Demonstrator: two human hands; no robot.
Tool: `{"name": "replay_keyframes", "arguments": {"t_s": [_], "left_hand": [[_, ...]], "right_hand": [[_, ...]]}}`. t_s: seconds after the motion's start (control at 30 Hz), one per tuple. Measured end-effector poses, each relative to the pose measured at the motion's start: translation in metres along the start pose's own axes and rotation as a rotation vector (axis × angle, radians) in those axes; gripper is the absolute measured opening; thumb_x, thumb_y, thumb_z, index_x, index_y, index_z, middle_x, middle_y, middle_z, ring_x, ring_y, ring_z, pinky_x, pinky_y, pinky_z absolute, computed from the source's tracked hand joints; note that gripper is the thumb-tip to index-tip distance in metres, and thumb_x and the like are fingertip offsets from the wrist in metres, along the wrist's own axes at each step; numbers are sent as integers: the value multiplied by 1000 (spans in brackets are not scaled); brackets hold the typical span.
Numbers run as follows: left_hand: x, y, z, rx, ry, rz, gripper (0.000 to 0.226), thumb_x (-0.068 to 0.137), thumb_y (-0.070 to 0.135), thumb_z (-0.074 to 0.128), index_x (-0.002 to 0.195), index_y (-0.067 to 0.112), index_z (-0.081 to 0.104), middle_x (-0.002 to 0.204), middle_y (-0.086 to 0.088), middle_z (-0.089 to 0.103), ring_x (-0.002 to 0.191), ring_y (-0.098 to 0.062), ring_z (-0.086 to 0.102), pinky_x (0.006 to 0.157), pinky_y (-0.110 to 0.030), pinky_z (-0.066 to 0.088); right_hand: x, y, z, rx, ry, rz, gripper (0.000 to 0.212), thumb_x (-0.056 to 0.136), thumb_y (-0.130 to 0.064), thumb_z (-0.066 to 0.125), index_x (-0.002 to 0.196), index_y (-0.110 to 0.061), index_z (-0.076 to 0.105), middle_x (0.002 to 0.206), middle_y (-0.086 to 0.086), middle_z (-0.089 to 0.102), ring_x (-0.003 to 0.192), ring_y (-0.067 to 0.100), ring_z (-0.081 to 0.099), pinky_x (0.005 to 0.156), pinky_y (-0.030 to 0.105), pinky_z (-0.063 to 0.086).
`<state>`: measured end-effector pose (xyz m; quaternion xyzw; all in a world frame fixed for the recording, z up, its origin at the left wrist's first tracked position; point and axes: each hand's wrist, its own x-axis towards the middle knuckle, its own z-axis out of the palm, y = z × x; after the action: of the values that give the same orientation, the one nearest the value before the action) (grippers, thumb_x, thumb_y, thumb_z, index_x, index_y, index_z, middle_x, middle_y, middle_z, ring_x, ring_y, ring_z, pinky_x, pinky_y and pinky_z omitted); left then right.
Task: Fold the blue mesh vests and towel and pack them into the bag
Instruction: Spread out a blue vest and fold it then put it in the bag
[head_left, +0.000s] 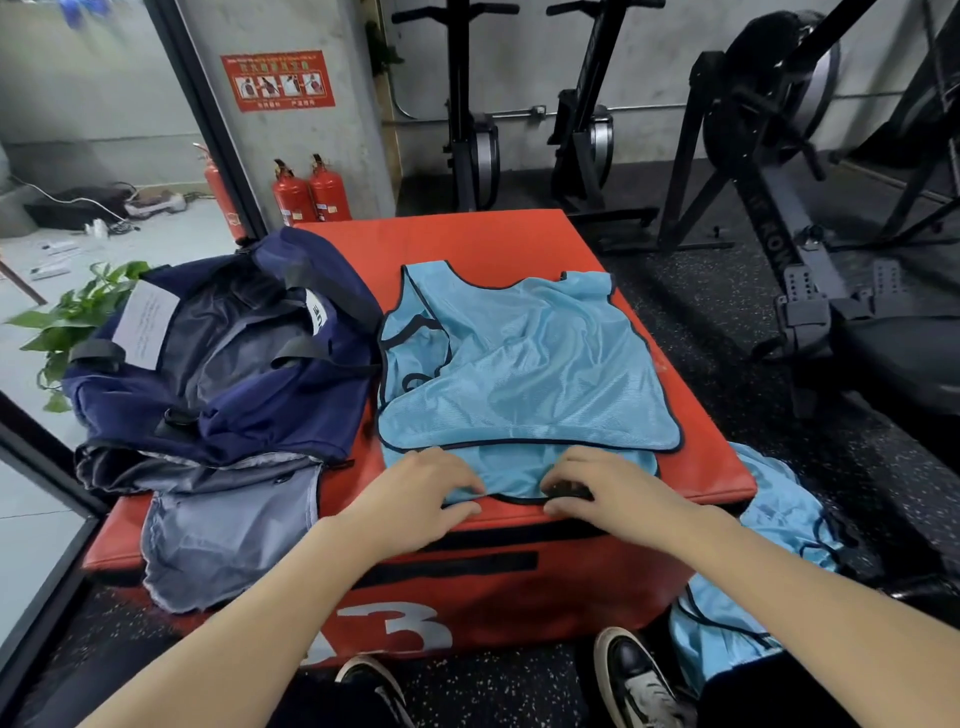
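Both hands, left (415, 493) and right (608, 493), pinch the blue mesh vest's (519, 374) near hem, slightly apart.

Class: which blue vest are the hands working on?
The vest spread flat on the red box; the other vests hang crumpled off its right side.

bare forearms, no sleeves – black shoes (636, 675), white soles

Blue mesh vests, towel and bag on the red box

One vest (524, 374) lies spread flat, another vest (769, 525) hangs off the right edge; the navy bag (223, 353) gapes open beside a grey towel (228, 535).
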<state>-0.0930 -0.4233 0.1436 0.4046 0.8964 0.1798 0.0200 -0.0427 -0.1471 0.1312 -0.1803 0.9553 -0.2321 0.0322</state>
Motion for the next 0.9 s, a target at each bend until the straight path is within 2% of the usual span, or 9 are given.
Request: {"name": "replay_keyframes", "arguments": {"t_s": [0.2,0.33,0.47,0.53,0.6,0.63,0.73,0.83,0.9], "left_hand": [[-15,-26,-18,20,-27,-160,31,87,55,61,112,38,69,110,23,65,101,3,58,94,-26,49],[-33,-35,-26,-40,-12,-264,42,76,72,66,105,41,69,98,24,65,91,5,58,82,-19,50],[-46,-37,-26,-97,-18,-288,64,62,84,67,108,40,69,104,26,66,99,8,58,89,-17,44],[-49,-34,-22,-42,21,-261,51,71,72,72,106,34,71,98,25,65,94,6,57,91,-21,43],[-49,-25,-19,-39,113,-250,20,79,47,78,91,34,69,88,20,63,85,1,55,86,-23,42],[-48,-20,-19,-57,150,-257,15,78,36,78,83,36,64,85,16,62,82,-3,54,83,-25,42],[-41,-3,-19,-144,201,-278,24,71,15,68,73,33,53,76,10,57,77,-8,51,73,-26,43],[-36,4,-19,-138,177,-240,26,71,16,69,83,38,60,69,10,52,79,-9,47,77,-16,36],[-35,0,-18,-111,163,-189,18,74,33,68,90,41,66,65,9,49,77,-8,47,85,-16,33]], "right_hand": [[-5,7,4,-59,24,-13,18,98,-39,58,107,-28,69,104,-15,63,102,3,56,93,25,45],[-8,8,9,-196,49,-46,16,102,-34,49,104,-23,60,102,-9,58,99,10,52,90,27,43],[-11,12,-12,-186,45,104,9,103,-31,43,96,-27,47,92,-9,56,87,14,53,79,32,43],[-16,18,-25,-181,66,198,7,104,-31,40,99,-29,43,85,-7,60,78,16,57,71,37,45],[-23,21,-33,-141,113,236,4,105,-31,41,102,-31,43,79,-11,59,68,4,56,66,35,43],[-26,21,-35,-100,140,239,1,104,-32,44,104,-31,45,80,-14,59,66,0,55,65,31,41],[-36,24,-36,-22,251,195,14,100,-28,55,113,-25,59,97,-18,64,80,-2,56,79,27,46],[-43,30,-34,-106,279,72,15,98,-22,60,110,-20,69,94,-14,62,84,-2,53,82,21,44],[-47,30,-32,-143,275,34,13,97,-20,62,107,-19,71,89,-17,56,83,-1,52,79,13,37]]}}
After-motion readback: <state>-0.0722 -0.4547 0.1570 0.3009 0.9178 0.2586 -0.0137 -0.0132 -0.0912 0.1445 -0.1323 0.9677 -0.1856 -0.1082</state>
